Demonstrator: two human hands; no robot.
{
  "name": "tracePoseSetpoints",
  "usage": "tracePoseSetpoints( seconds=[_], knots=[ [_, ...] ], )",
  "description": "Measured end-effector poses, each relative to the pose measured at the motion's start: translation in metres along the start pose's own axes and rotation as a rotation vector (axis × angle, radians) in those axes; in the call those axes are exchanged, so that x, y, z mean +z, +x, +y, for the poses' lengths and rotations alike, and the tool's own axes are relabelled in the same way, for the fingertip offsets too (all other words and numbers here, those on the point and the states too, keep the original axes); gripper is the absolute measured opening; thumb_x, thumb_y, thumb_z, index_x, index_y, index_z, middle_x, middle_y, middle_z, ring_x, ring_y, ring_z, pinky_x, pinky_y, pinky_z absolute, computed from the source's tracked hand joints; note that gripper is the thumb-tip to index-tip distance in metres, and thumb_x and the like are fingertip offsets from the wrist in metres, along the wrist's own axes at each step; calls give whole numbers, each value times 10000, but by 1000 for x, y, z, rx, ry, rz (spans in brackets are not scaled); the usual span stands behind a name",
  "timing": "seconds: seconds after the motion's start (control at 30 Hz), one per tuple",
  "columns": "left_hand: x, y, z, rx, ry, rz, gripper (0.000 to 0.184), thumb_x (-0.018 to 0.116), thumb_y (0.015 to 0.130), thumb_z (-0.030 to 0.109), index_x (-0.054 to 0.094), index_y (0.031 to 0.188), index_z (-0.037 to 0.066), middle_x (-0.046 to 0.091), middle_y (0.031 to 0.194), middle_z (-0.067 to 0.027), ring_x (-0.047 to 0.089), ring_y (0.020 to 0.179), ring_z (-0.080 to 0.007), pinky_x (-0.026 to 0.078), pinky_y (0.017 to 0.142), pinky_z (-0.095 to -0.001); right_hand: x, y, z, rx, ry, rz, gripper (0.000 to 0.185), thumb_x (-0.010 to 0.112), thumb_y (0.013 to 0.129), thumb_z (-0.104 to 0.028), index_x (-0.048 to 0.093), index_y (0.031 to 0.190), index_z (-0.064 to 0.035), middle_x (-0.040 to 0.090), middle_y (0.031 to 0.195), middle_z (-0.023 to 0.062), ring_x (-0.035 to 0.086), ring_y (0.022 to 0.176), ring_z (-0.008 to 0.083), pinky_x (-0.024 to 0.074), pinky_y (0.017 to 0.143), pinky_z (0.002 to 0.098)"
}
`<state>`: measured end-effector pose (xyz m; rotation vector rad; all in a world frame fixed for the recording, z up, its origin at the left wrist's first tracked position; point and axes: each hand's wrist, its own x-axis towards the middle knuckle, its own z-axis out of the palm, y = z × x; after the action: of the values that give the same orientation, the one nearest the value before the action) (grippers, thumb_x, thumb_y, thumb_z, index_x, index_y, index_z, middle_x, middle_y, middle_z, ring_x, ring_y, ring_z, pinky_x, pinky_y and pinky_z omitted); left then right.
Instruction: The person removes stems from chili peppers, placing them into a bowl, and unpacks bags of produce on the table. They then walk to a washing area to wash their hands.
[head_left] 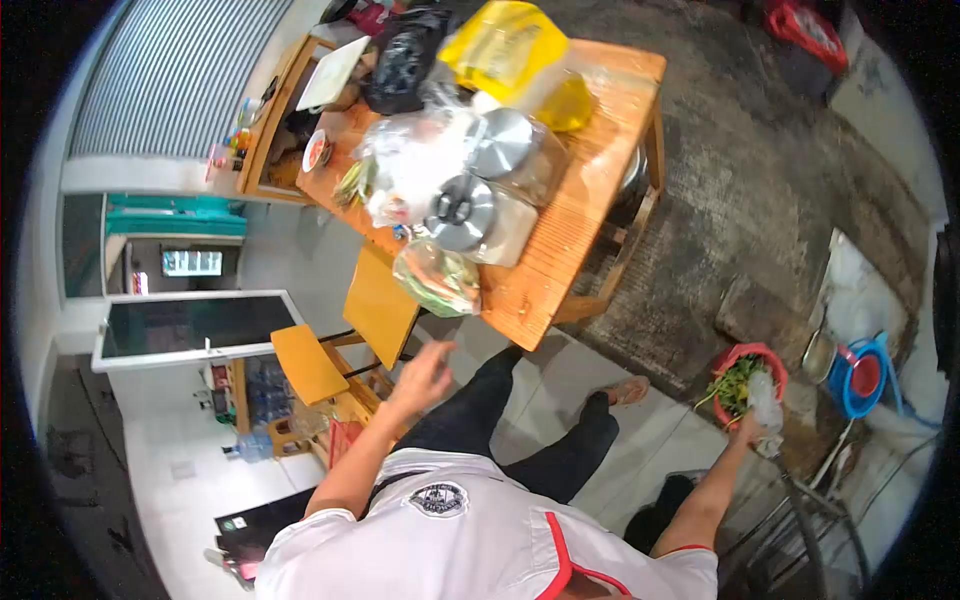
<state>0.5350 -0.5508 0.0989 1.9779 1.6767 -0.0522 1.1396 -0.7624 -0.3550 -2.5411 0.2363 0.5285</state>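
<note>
My left hand (424, 377) is raised in front of my body, close to the wooden stools, its fingers loosely apart and holding nothing. Out to the right, my right hand (745, 431) grips a clear plastic bag (765, 402) at the rim of a red basket (727, 357). Green leafy vegetables (737, 383) fill the basket, and the bag covers part of them. What the bag contains, if anything, is too small to tell.
A wooden table (585, 200) ahead carries a yellow bag (505, 50), metal-lidded containers (460, 212) and bagged vegetables (437, 275). Yellow-topped stools (382, 305) stand left. On the right are a blue basin (858, 400), a metal rack (815, 530) and a stone block (757, 312).
</note>
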Motion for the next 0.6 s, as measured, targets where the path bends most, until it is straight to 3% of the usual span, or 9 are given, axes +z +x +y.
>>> tracePoseSetpoints(
  seconds=[0.03,0.1,0.13,0.17,0.23,0.33,0.47,0.53,0.6],
  knots=[
    [-19,-2,-18,-31,17,85,432,619,833,43,496,1246,48,572,1131,-144,619,916,-273,518,755,-370,-2,-2,-12,-55,-72,-59,884,755,762,-418,297,1374,27,384,1383,282,487,1185,397,454,863,528],
    [-62,4,-53,-67,14,301,432,585,813,10,517,1237,58,564,1069,-129,581,732,-223,501,697,-325,-23,-50,-74,-36,31,-252,876,749,770,-362,288,1437,-30,467,1375,193,472,1238,319,397,1024,399],
    [-84,8,-72,-68,-43,411,415,586,818,18,525,1228,49,566,1083,-128,582,732,-219,498,696,-322,-9,-38,-74,-201,13,-262,824,719,823,-313,264,1456,-47,462,1376,159,481,1215,284,442,962,387],
    [-105,15,-92,-72,-99,520,399,587,823,26,533,1218,40,569,1098,-126,582,733,-216,495,695,-319,-48,-121,-147,-245,365,-414,767,688,867,-239,246,1461,-37,473,1337,152,550,1097,252,490,861,360],
    [-154,38,-129,-96,-90,609,394,590,830,37,530,1219,34,570,1135,-121,592,750,-213,495,703,-319,-25,-82,-165,-295,430,-552,797,713,869,-296,230,1460,-69,374,1399,189,555,1076,277,506,859,381],
    [-217,95,-186,-33,-111,740,399,595,832,37,525,1224,36,558,1140,-119,607,782,-212,499,727,-325,-78,-216,-302,-519,464,-331,729,673,898,-204,229,1450,-33,513,1232,159,605,936,212,517,780,315],
    [-288,200,-252,57,-382,755,411,624,816,39,522,1214,39,536,1137,-127,603,871,-259,490,813,-349,-122,-319,-392,-596,663,-327,719,657,914,-254,223,1470,-110,458,1357,194,611,1071,286,506,813,356],
    [-319,253,-272,152,-380,695,439,650,797,51,517,1215,45,523,1145,-144,583,944,-299,476,860,-370,-146,-437,-445,-597,710,-318,722,648,922,-285,215,1478,-128,391,1412,194,600,1100,307,478,874,351],
    [-339,314,-301,220,-315,671,478,674,779,68,508,1228,57,512,1156,-162,561,1002,-337,464,892,-395,-139,-492,-475,-653,735,-319,704,618,941,-309,210,1487,-133,392,1426,186,585,1136,316,447,952,383]
  ],
)
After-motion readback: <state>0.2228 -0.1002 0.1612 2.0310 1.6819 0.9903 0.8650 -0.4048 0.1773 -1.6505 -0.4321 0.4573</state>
